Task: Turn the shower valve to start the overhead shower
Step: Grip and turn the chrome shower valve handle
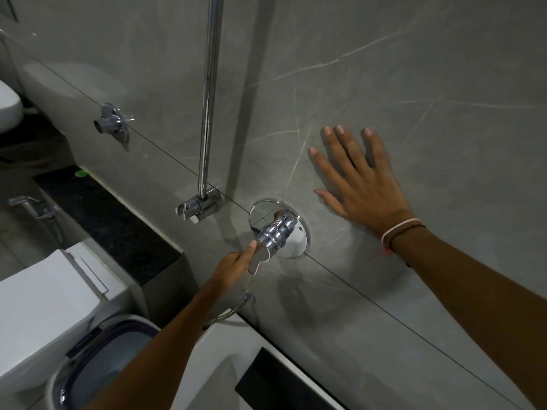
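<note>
The shower valve (278, 229) is set into the grey tiled wall (414, 84), just right of the chrome riser pipe (210, 99). The left hand (236, 263) pinches the valve's lever (260, 257) between thumb and curled fingers. The right hand (358, 179) lies flat on the wall further right, fingers spread, bands (399, 232) at its wrist

The left hand (236, 266) reached up from about seven o'clock on a bare, extended forearm, its fingers curled closed and the thumb stretched toward one o'clock, tip pressed against metal. The right hand (359, 184) lay flat and spread, palm down, fingers fanned toward eleven o'clock, its forearm entering from four o'clock. Thin bands (398, 232) circled the right wrist.
</note>
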{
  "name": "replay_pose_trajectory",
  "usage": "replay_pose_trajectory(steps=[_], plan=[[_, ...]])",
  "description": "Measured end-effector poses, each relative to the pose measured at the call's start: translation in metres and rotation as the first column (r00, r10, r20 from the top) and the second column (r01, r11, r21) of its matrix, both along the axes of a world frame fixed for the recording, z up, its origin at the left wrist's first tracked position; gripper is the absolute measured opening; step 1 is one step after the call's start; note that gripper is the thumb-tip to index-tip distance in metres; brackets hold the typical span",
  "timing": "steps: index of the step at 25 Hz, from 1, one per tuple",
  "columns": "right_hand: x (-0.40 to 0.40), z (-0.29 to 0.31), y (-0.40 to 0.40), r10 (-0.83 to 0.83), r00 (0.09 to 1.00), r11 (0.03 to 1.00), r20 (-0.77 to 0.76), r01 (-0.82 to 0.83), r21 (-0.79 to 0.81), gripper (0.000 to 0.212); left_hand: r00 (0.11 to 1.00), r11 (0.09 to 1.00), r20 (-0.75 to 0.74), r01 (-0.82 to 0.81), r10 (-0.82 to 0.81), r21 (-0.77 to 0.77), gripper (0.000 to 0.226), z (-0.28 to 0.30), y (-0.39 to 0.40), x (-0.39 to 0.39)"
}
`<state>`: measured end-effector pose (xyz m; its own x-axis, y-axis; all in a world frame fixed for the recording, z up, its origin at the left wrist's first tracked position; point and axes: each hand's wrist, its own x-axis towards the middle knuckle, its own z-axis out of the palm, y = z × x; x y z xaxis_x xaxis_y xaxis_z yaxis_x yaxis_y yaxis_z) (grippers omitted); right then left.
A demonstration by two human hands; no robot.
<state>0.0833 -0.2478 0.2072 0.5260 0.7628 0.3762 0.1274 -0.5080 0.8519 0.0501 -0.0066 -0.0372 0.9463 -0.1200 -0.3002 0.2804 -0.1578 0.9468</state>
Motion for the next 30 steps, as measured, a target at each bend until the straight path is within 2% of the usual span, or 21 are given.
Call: replay_pose_trajectory(steps=[3,7,12,14,16,17,19,20,24,26,30], plan=[[0.0,0.0,-0.001,0.0,1.0,1.0,0.001,0.0,-0.004,0.081,1.0,1.0,-0.024,0.021,-0.021,0.011,0.055,0.003,0.001,0.005],[0.002,-0.001,-0.002,0.008,1.0,1.0,0.01,-0.008,-0.004,0.081,0.999,0.994,-0.048,0.001,0.004,0.105,0.059,0.003,0.0,0.013],[0.004,-0.002,-0.003,0.016,1.0,1.0,0.011,-0.016,-0.002,0.082,0.996,0.995,-0.087,0.033,-0.025,0.093,0.061,0.017,0.002,0.011],[0.004,-0.002,-0.003,0.02,1.0,1.0,0.021,-0.02,-0.003,0.082,1.0,0.993,0.022,-0.019,0.017,0.114,0.062,0.028,-0.001,0.003],[0.004,-0.002,-0.002,0.024,0.999,1.0,0.027,-0.024,-0.006,0.081,0.969,0.988,0.218,-0.133,0.112,0.082,0.054,0.046,-0.004,-0.008],[0.003,-0.002,-0.002,0.024,0.999,1.0,0.025,-0.024,-0.005,0.081,0.938,0.985,0.313,-0.171,0.152,0.034,0.041,0.057,-0.007,-0.012],[0.002,-0.002,-0.001,0.018,1.0,1.0,0.02,-0.018,-0.005,0.081,0.905,0.989,0.398,-0.137,0.151,-0.063,0.012,0.076,-0.015,-0.017],[0.001,-0.001,-0.001,0.015,1.0,1.0,0.019,-0.015,-0.006,0.081,0.909,0.991,0.397,-0.091,0.124,-0.102,0.014,0.083,-0.02,-0.019],[0.0,0.001,0.0,0.014,0.999,1.0,0.034,-0.013,-0.016,0.081,0.929,0.975,0.353,-0.037,0.114,-0.218,0.061,0.091,-0.042,-0.024],[0.0,0.001,0.0,0.016,0.999,1.0,0.034,-0.015,-0.017,0.081,0.912,0.981,0.393,-0.04,0.114,-0.192,0.072,0.086,-0.048,-0.025],[0.0,-0.001,-0.002,0.012,0.999,1.0,0.03,-0.011,-0.021,0.081,0.871,0.995,0.484,-0.053,0.085,-0.08,0.079,0.08,-0.052,-0.023]])
